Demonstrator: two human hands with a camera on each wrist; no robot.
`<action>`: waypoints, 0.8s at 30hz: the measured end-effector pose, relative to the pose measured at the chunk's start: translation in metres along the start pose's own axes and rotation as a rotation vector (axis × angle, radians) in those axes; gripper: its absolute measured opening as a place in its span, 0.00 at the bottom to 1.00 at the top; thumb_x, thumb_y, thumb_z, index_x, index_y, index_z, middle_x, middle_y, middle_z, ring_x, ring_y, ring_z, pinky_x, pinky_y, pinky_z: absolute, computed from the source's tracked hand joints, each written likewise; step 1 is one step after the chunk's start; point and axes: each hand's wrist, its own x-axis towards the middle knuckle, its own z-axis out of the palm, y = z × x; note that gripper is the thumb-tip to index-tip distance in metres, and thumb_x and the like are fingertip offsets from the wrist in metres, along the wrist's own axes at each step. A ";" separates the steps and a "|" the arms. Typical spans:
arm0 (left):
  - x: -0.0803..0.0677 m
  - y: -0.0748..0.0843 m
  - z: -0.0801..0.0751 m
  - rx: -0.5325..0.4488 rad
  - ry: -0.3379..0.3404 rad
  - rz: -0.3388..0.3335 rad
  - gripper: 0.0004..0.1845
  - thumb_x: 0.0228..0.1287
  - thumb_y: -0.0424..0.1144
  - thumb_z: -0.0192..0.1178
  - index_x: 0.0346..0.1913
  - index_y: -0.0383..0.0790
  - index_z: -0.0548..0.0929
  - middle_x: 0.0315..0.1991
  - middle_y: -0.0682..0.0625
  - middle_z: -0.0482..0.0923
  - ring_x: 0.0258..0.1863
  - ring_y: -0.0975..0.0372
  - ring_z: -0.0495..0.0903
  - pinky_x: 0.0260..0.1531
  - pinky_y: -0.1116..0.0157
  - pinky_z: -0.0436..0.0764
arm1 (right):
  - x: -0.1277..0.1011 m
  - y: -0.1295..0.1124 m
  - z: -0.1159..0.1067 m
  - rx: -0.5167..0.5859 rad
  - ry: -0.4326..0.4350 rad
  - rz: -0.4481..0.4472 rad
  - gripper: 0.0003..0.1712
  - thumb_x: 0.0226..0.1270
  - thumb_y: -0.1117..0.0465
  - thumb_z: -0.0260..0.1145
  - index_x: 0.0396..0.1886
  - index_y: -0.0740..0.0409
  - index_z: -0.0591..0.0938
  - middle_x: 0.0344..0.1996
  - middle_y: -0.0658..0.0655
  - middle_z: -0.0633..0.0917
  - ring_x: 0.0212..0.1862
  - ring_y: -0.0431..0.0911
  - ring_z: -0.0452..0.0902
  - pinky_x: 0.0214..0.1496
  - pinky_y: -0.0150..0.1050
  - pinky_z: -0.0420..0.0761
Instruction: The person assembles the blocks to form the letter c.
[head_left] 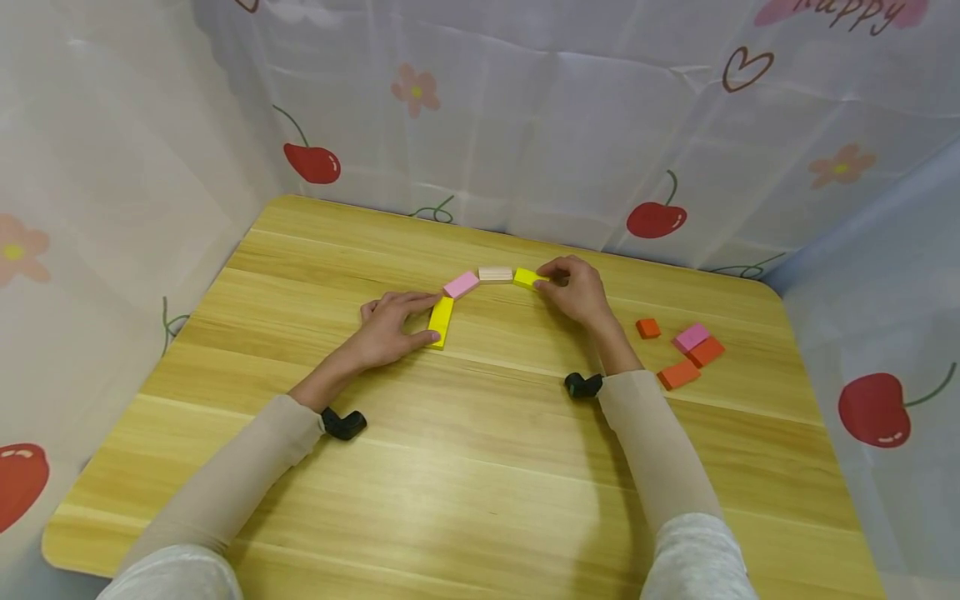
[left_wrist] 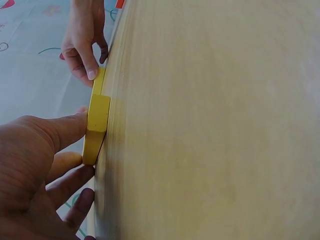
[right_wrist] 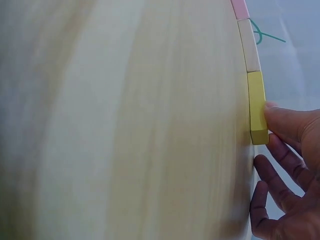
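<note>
From above, the head view faces forward and down over the table (head_left: 450, 467). Both wrist views look low and close along its surface, turned sideways, apparently sharing the right-hand yellow block (right_wrist: 257, 102).

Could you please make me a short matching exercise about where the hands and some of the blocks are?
1. left hand
2. right hand
3. pale block
4. orange blocks

A. between a pink block and a yellow block
B. to the right of the curved row
C. at the yellow block on the row's left end
D. at the yellow block on the row's right end

Pairs: 1-C, 2-D, 3-A, 4-B
</note>
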 end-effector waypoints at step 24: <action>0.001 -0.002 -0.001 0.006 -0.006 -0.001 0.38 0.74 0.51 0.70 0.82 0.53 0.70 0.81 0.46 0.70 0.77 0.43 0.63 0.65 0.38 0.47 | -0.006 0.011 -0.016 0.102 -0.042 0.073 0.26 0.77 0.55 0.72 0.68 0.60 0.82 0.63 0.67 0.83 0.66 0.62 0.79 0.76 0.57 0.76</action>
